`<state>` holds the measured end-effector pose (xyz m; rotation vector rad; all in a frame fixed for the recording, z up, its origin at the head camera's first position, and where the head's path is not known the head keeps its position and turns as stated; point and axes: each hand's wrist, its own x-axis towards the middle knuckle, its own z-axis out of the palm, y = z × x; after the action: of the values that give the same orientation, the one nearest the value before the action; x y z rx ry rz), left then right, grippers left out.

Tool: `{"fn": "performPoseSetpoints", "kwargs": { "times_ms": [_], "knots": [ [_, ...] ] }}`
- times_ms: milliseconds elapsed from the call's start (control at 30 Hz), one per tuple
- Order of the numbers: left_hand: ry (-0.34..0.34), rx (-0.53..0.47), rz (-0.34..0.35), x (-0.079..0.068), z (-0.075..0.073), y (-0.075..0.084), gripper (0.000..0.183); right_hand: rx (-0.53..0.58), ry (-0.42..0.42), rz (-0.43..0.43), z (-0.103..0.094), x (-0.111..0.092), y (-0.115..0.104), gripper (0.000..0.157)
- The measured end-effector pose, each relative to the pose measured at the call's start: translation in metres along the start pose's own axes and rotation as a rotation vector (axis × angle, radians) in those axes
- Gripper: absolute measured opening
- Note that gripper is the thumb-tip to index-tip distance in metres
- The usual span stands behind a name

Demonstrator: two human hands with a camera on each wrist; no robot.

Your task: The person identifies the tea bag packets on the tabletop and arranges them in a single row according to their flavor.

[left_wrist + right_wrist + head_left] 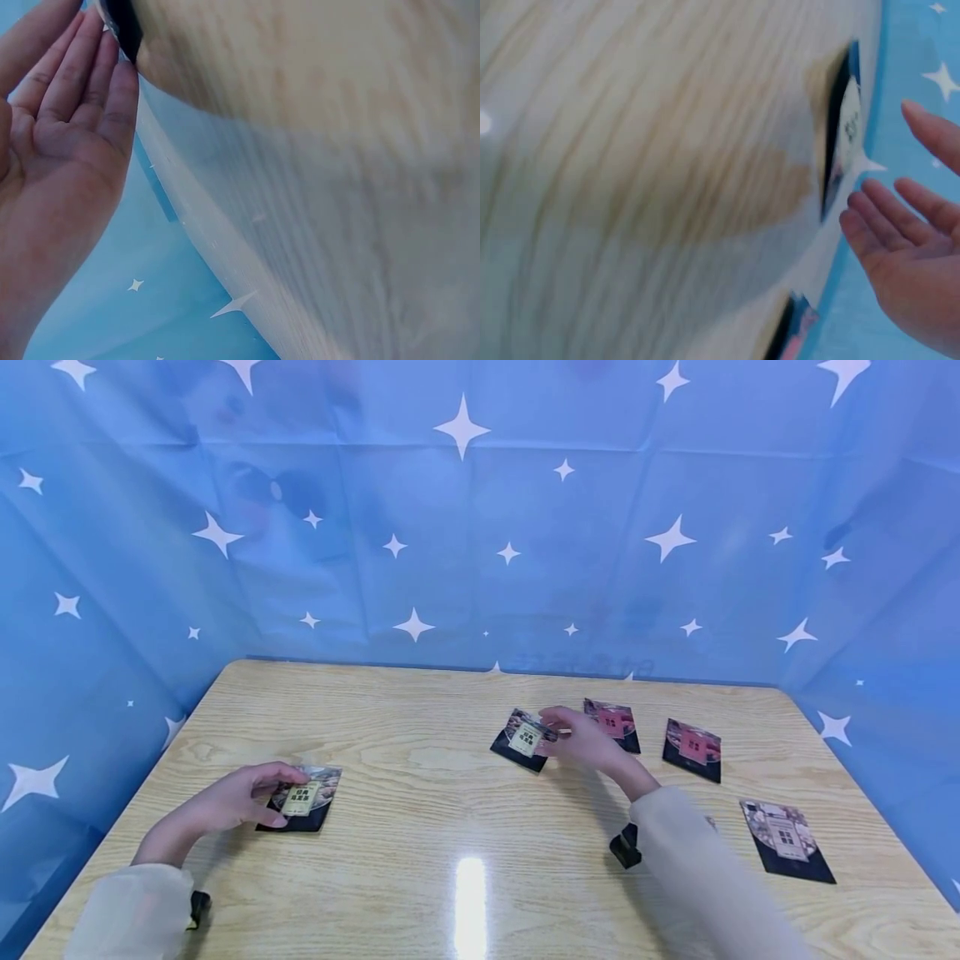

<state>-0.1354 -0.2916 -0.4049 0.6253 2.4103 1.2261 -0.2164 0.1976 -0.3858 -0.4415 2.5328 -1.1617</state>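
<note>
the left hand [240,797] rests flat-fingered on the near-left packet [302,800]; the right hand [585,739], fingers relaxed, touches the middle packet [522,739]. next probably needs a firm pinch.

I am seeing my left hand [240,797] lying low at the near left, fingers [82,71] straight and together, palm open. My right hand [588,742] is reaching farther forward, fingers [885,217] loosely extended and apart. Both forearms are wearing pale sleeves [697,868].
</note>
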Motion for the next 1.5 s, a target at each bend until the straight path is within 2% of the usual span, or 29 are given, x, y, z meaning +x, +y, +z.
{"fn": "performPoseSetpoints", "kwargs": {
  "times_ms": [167,367,700,867,1333,1500],
  "knots": [
    [-0.004,-0.006,-0.004,0.001,0.0,0.001,0.051,-0.01,0.026,0.036,0.01,0.012,0.004,0.06],
    [-0.007,-0.028,-0.004,0.0,0.0,0.002,0.051,0.002,0.019,0.032,0.017,0.015,0.003,0.061],
    [-0.017,-0.037,-0.002,0.0,0.001,0.0,0.051,0.034,-0.062,-0.013,0.034,0.011,-0.005,0.063],
    [-0.011,-0.017,0.001,0.0,0.001,-0.001,0.051,-0.005,-0.084,-0.058,0.053,0.012,-0.017,0.063],
    [-0.007,-0.033,0.0,0.0,0.001,0.0,0.051,-0.106,-0.19,-0.178,0.122,0.02,-0.078,0.061],
    [-0.01,-0.028,-0.004,0.0,0.001,0.001,0.051,-0.15,-0.217,-0.193,0.141,0.021,-0.093,0.06]
  ]
}}
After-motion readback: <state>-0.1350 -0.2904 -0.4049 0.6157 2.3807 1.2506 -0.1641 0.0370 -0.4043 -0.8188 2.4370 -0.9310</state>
